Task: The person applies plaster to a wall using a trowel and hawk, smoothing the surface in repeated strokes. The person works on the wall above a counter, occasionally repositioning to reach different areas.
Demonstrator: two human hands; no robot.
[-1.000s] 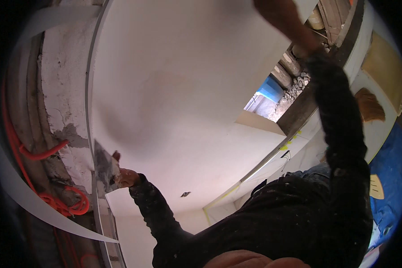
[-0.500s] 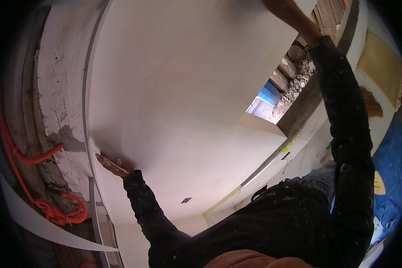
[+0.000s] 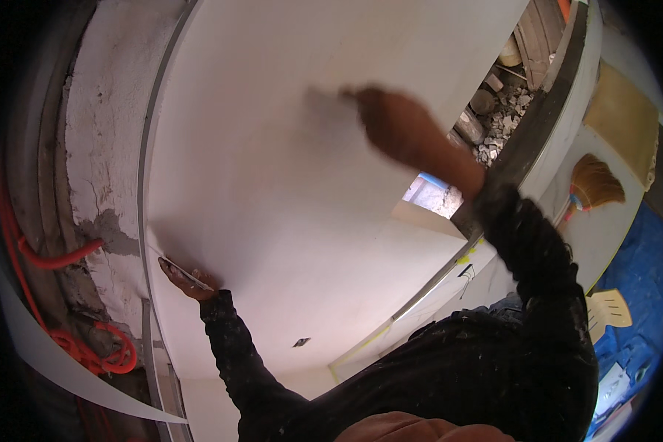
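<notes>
In front of me spreads a smooth white plastered surface [image 3: 272, 199]. My left hand [image 3: 199, 289], at its left edge, is closed on a thin flat plate [image 3: 186, 273], seen nearly edge-on, with pale smears on the fingers. Over the upper middle of the surface, my right hand [image 3: 409, 136] is curled and smeared by motion. A greyish blur [image 3: 325, 110] beyond its fingers looks like a flat-bladed tool; its exact kind cannot be made out. Both arms wear black sleeves with white specks.
Red corrugated conduit [image 3: 66, 258] hangs along the rough wall at left. Rubble [image 3: 504, 118] shows through an opening at upper right. A straw broom [image 3: 597, 182] and a blue sheet [image 3: 641, 258] are at right. A small dark hole [image 3: 302, 342] marks the lower surface.
My right hand has swept down from the top edge toward the middle, its elbow bending. The broom, partly covered before, now shows fully. My left hand keeps its place with the plate.
</notes>
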